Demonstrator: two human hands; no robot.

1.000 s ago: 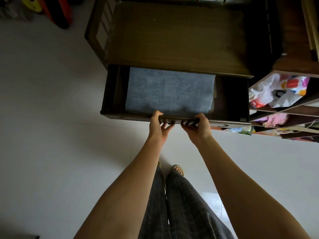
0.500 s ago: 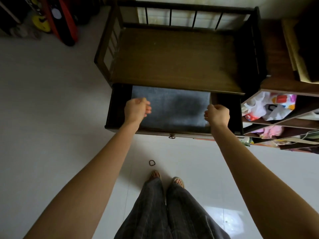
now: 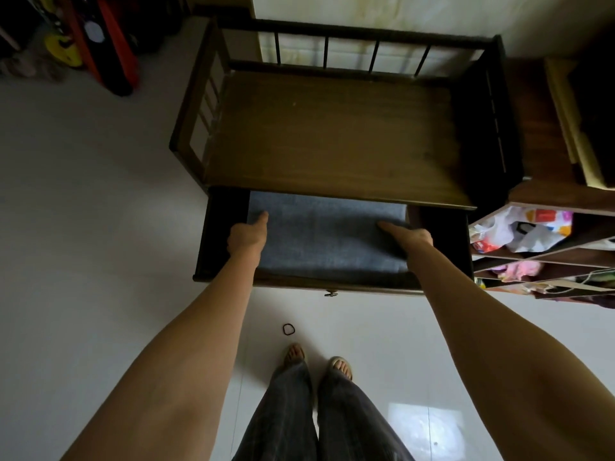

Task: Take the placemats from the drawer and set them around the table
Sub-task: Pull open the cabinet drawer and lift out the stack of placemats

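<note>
A stack of grey-blue placemats [image 3: 326, 234] lies flat in the pulled-out dark wooden drawer [image 3: 213, 237], its far part hidden under the top board. My left hand [image 3: 248, 236] is at the stack's left edge, thumb pressed on top, fingers tucked out of sight beside the edge. My right hand [image 3: 407, 236] holds the right edge the same way, thumb lying across the top. Both arms reach over the drawer's front rim.
The drawer belongs to a brown wooden bench-like cabinet [image 3: 326, 134] with a railed back. An open shelf [image 3: 545, 254] with plastic bags stands to the right. A black hair tie [image 3: 289, 329] lies on the white floor near my feet. Red and yellow items [image 3: 109, 44] stand far left.
My hands left the drawer's front handle, spread apart, and came down on the two side edges of the placemat stack. The view tilted up, showing more of the cabinet.
</note>
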